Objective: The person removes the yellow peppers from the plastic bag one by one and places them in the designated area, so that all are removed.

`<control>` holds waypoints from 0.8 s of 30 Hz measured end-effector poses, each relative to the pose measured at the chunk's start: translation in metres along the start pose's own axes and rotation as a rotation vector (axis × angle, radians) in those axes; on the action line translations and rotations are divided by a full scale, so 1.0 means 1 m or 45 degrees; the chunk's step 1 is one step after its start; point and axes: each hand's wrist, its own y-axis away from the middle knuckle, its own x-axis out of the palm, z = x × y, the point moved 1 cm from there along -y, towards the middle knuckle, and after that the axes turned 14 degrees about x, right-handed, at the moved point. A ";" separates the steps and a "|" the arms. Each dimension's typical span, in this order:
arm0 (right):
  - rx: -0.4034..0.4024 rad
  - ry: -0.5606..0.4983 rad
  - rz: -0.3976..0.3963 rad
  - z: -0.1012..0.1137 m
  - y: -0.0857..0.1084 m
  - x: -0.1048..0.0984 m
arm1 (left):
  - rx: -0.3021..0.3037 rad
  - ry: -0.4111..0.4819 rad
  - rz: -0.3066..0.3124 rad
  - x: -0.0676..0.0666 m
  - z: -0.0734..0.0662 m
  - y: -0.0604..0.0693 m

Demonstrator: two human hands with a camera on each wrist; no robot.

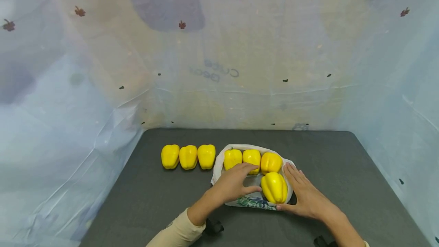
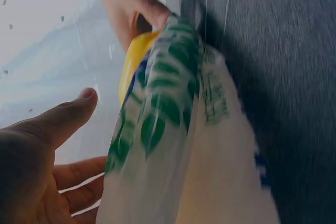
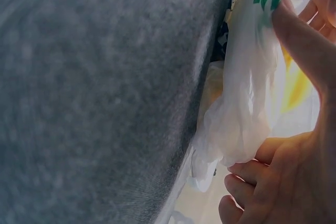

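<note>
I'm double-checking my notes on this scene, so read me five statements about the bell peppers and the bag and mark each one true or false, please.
1. Three yellow bell peppers stand in a row outside the plastic bag. True.
2. Six yellow bell peppers show inside the bag. False: four show, with a back row of three and one front pepper.
3. The right grip touches the bag. True.
4. The left grip holds a pepper. False: it holds nothing.
5. The bag carries a green leaf print. True.
</note>
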 end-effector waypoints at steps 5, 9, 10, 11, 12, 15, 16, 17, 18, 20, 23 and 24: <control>-0.019 -0.001 -0.024 0.001 0.000 0.000 | 0.023 -0.016 -0.006 0.010 -0.010 -0.007; -0.014 0.009 -0.012 0.001 -0.001 0.000 | 0.028 -0.031 -0.020 0.018 -0.017 -0.012; -0.006 0.008 -0.004 0.001 -0.001 0.000 | 0.024 -0.030 -0.022 0.020 -0.018 -0.013; -0.005 0.006 0.000 0.002 -0.001 0.000 | 0.020 -0.030 -0.025 0.022 -0.019 -0.014; -0.004 0.005 0.002 0.002 -0.001 0.000 | 0.015 -0.035 -0.024 0.025 -0.019 -0.015; -0.005 0.001 0.001 0.002 -0.001 0.001 | -0.001 -0.042 -0.023 0.031 -0.020 -0.017; -0.008 -0.002 -0.001 0.002 -0.001 0.001 | -0.006 -0.046 -0.022 0.032 -0.021 -0.017; -0.009 -0.002 -0.002 0.002 -0.001 0.001 | -0.010 -0.050 -0.024 0.033 -0.021 -0.018; -0.010 -0.001 -0.005 0.002 -0.001 0.001 | -0.014 -0.055 -0.025 0.035 -0.021 -0.019; -0.011 0.002 -0.005 0.001 -0.001 0.000 | -0.024 -0.059 -0.032 0.036 -0.023 -0.020; -0.014 0.000 -0.005 0.001 -0.001 0.000 | -0.033 -0.073 -0.045 0.038 -0.026 -0.021; -0.013 -0.002 -0.003 0.001 -0.001 0.000 | -0.036 -0.082 -0.052 0.039 -0.028 -0.022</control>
